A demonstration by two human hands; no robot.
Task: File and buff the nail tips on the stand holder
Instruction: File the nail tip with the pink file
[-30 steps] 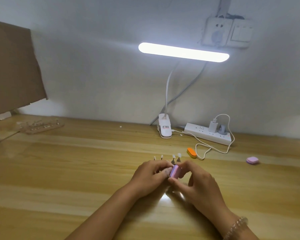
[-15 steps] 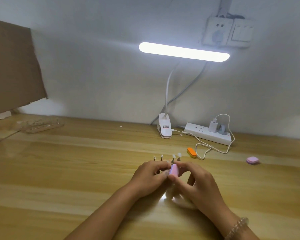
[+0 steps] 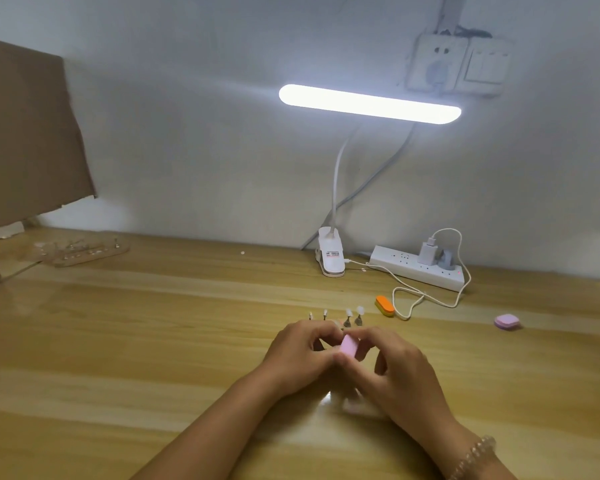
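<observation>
Thumb and forefinger of the right hand [image 3: 399, 372] pinch a small pink buffer block [image 3: 348, 346], with the other fingers loosely curled beneath it. The left hand [image 3: 297, 355] meets it from the other side, fingers curled in against the block's left edge (whether they pinch anything there is hidden, so I cannot tell). Both hands are held low over the wooden table [image 3: 153, 341]. Just beyond the knuckles stands a short row of nail tips [image 3: 360, 310], upright on their small stand pegs [image 3: 358, 321]. Further right lies an orange block [image 3: 384, 305] and, well apart from it, a lilac block [image 3: 507, 321]. By the wall sit a power strip [image 3: 413, 266] and a lit clip lamp [image 3: 369, 103]. A bead bracelet [image 3: 475, 455] circles the right wrist.
</observation>
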